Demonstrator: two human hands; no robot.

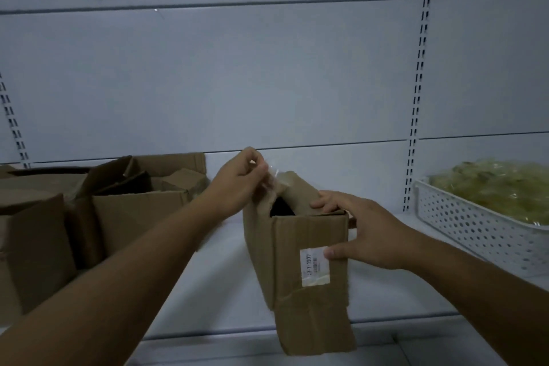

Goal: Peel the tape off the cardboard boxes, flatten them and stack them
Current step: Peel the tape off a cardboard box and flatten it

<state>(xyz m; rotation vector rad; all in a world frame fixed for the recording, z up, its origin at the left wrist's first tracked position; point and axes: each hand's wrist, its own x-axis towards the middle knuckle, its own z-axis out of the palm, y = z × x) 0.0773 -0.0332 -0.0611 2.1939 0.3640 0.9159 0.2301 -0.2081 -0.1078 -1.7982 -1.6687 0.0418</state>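
A brown cardboard box [300,300] with a white label [315,266] stands on the white shelf [225,285] in front of me, its top partly open and one lower flap hanging over the shelf edge. My left hand [237,184] pinches a strip of clear tape [271,177] at the box's far top flap, and the strip is lifted off the cardboard. My right hand [362,232] grips the box's near right top corner, thumb on the labelled side, fingers over the top edge.
Several open, crumpled cardboard boxes [98,211] crowd the shelf's left side. A white perforated basket [475,229] holding yellow-green crumpled material sits at the right. A pale back panel with slotted uprights [416,116] rises behind.
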